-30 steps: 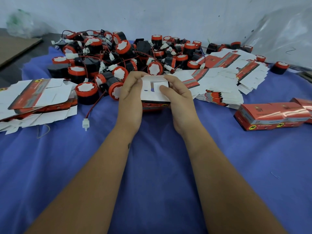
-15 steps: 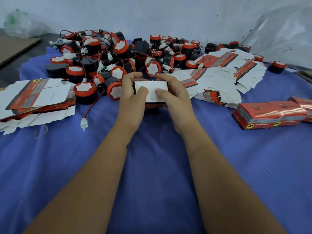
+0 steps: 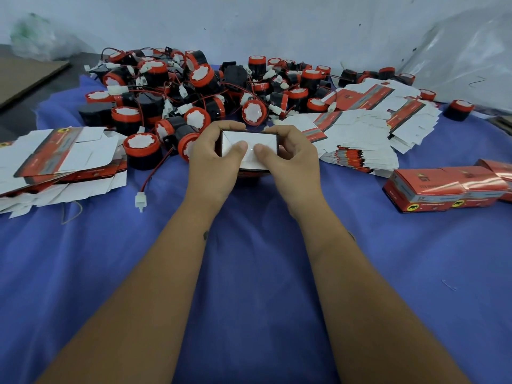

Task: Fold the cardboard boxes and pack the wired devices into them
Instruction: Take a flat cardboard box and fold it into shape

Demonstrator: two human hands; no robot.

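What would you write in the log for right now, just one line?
step: folding box flaps | left hand: holds box, thumb pressing flap | right hand: same | devices: unpacked pile behind | finished boxes: on right

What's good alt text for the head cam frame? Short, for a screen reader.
Both hands, left hand and right hand, hold a small cardboard box over a blue cloth, thumbs pressing its white flaps. Behind it lies a pile of red-and-black wired devices; flat box blanks lie left, more blanks behind right, and folded red boxes right.
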